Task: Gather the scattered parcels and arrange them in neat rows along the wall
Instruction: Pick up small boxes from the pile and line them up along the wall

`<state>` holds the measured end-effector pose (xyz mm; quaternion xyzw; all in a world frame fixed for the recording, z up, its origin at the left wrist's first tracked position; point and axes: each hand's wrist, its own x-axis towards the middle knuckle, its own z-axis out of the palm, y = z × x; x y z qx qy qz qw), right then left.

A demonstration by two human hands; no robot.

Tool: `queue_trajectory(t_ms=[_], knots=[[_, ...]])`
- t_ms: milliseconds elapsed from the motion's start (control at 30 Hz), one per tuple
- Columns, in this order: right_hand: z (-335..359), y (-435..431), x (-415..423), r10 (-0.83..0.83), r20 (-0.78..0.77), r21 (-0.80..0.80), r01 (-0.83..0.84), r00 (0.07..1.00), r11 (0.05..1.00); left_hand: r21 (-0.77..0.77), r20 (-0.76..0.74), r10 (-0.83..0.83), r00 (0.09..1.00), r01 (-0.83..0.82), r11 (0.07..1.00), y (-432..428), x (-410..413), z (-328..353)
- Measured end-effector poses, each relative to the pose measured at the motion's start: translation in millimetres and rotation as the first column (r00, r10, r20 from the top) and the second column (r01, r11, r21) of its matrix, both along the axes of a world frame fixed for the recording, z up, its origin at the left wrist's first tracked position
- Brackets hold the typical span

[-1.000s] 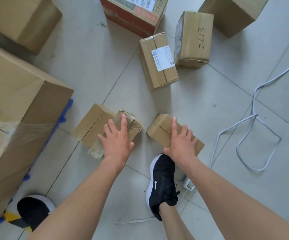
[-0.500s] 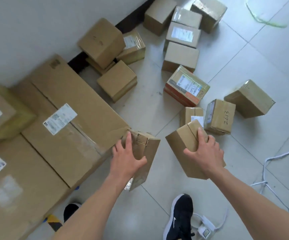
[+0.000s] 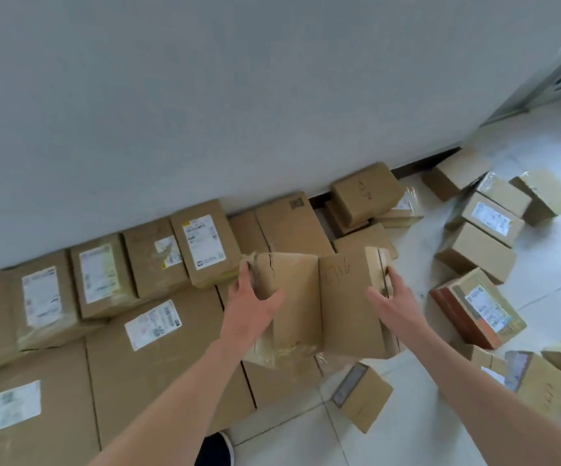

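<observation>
left hand (image 3: 252, 311) clasps left box (image 3: 292, 297), right hand (image 3: 390, 304) clasps right box (image 3: 346, 304), boxes touching side by side, long axes pointing ahead to the wall row (image 3: 201, 243) just beyond, hands equally near.

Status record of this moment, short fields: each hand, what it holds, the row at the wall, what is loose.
left hand: grips taped parcel by its left side
right hand: grips marked parcel by its right side
held pair: side by side, touching, over large boxes
row: labelled boxes lined up against the wall
loose: several parcels scattered on the floor, right
</observation>
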<state>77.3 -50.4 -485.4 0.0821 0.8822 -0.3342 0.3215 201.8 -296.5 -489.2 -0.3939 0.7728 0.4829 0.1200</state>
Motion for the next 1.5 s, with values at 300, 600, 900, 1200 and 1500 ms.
queue_trajectory(t_ms=[300,600,900,1200,1500], knots=[[-24,-77,-124,0.042,0.039,-0.184,-0.035,0.998,0.982,0.079,-0.177,0.205,0.963,-0.194,0.978,-73,-96,-25],[-99,-92,-209,0.029,0.146,-0.174,-0.003,0.989,0.985,0.020,-0.182,0.408,0.895,-0.412,0.911,-57,-157,-87],[-157,-135,-210,0.164,0.123,-0.306,-0.120,0.979,0.945,-0.619,0.175,-0.085,0.981,0.176,0.765,-47,-159,-128],[-164,-168,-221,0.227,0.058,-0.264,-0.204,0.972,0.943,-0.559,0.320,-0.020,0.947,0.206,0.803,-51,-169,-136],[-170,-180,-215,0.271,0.048,-0.279,-0.248,0.961,0.928,-0.584,0.295,0.000,0.956,0.180,0.792,-61,-158,-142]])
